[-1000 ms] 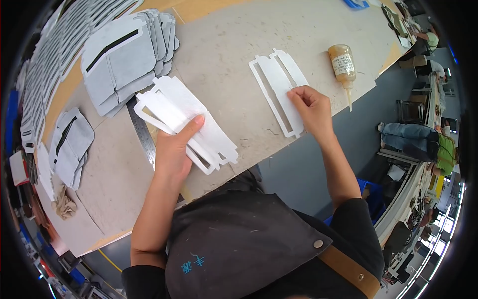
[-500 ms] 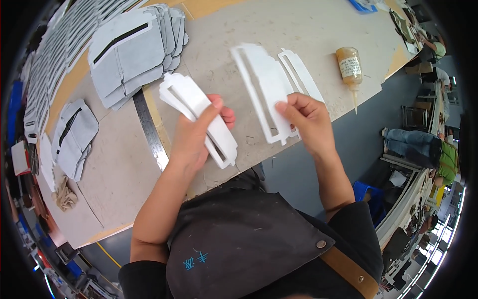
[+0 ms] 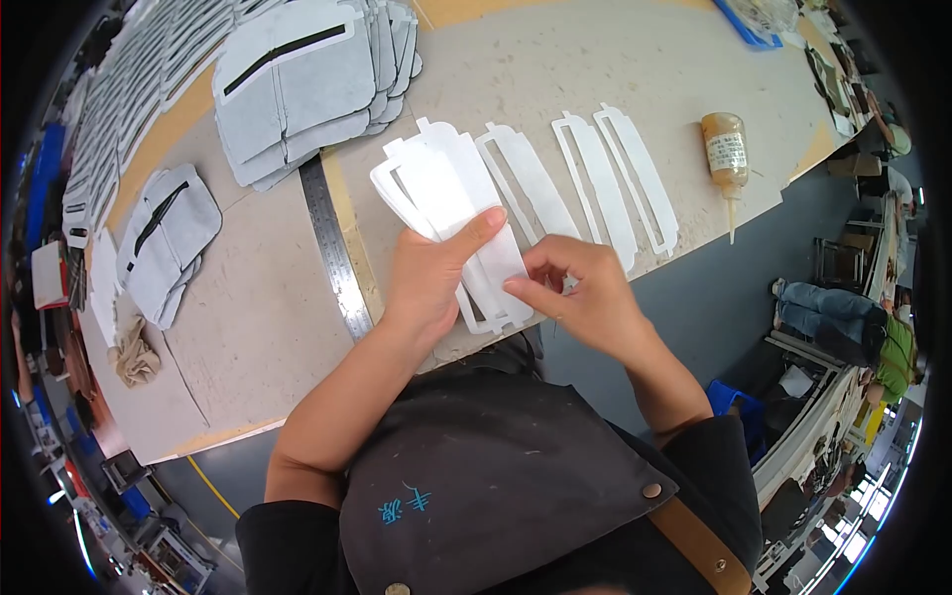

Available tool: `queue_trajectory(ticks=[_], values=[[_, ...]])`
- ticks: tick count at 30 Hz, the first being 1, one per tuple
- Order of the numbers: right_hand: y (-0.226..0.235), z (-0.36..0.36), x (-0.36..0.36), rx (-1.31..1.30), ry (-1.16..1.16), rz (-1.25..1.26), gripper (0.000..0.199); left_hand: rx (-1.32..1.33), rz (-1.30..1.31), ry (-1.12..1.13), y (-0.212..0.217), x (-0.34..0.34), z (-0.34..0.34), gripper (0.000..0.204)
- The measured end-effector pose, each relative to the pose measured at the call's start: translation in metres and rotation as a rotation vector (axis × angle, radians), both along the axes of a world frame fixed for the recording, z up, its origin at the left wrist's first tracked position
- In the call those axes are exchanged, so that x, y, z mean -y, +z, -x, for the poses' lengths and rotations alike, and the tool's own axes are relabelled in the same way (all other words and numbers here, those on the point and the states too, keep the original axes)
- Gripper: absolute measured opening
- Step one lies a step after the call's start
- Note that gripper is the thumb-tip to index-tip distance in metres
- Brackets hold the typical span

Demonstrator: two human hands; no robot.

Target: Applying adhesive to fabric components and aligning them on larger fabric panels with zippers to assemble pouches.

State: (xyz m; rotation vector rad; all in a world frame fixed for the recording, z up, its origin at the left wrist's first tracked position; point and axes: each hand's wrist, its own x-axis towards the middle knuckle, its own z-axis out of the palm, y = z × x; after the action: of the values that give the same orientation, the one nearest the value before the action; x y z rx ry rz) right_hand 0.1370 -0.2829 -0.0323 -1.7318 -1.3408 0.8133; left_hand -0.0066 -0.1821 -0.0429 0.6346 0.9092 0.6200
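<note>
My left hand (image 3: 441, 268) is closed round a small stack of white slotted strips (image 3: 436, 183), its thumb lying across the top one. At the near right edge of that stack, my right hand (image 3: 585, 293) pinches a strip between thumb and forefinger. To the right, three more flat white slotted strips lie side by side on the table: a near one (image 3: 538, 186), a middle one (image 3: 602, 188) and a far-right one (image 3: 645, 174). The near strip is partly hidden behind my right hand.
A metal ruler (image 3: 332, 248) lies left of my hands. Grey panels with black slits form a large stack (image 3: 327, 89) and a smaller pile (image 3: 183, 233). A glue bottle (image 3: 727, 149) lies near the table's right edge. A crumpled cloth (image 3: 134, 357) sits at lower left.
The strip my right hand held now lies on the table with the others. My right hand has moved left to the stack, and my left hand has shifted right with it.
</note>
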Motion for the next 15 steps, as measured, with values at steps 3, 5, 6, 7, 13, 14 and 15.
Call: queue_trajectory(ticks=[3,5,6,7,13,14,15], values=[[0.007,0.002,-0.005,-0.295,-0.102,-0.025,0.011,0.035,0.024,-0.028,-0.016,-0.012,0.014,0.034],[0.013,-0.022,-0.005,-0.607,-0.291,-0.092,0.013,0.073,0.064,-0.084,-0.024,-0.023,0.036,0.032],[0.014,-0.036,-0.005,-0.618,-0.322,-0.147,0.014,0.018,0.04,-0.043,-0.023,-0.029,0.044,0.032],[0.016,-0.041,-0.006,-0.619,-0.324,-0.145,0.014,-0.037,0.015,-0.002,-0.022,-0.033,0.049,0.033],[-0.014,-0.021,-0.009,-0.362,-0.017,0.286,0.022,-0.082,-0.087,0.071,0.004,-0.04,0.048,0.034],[-0.019,-0.018,-0.008,-0.137,-0.01,0.263,0.021,-0.08,-0.084,0.069,0.007,-0.043,0.044,0.034],[-0.021,-0.013,-0.008,0.085,0.004,0.236,0.02,-0.086,-0.129,0.018,0.011,-0.046,0.042,0.033]])
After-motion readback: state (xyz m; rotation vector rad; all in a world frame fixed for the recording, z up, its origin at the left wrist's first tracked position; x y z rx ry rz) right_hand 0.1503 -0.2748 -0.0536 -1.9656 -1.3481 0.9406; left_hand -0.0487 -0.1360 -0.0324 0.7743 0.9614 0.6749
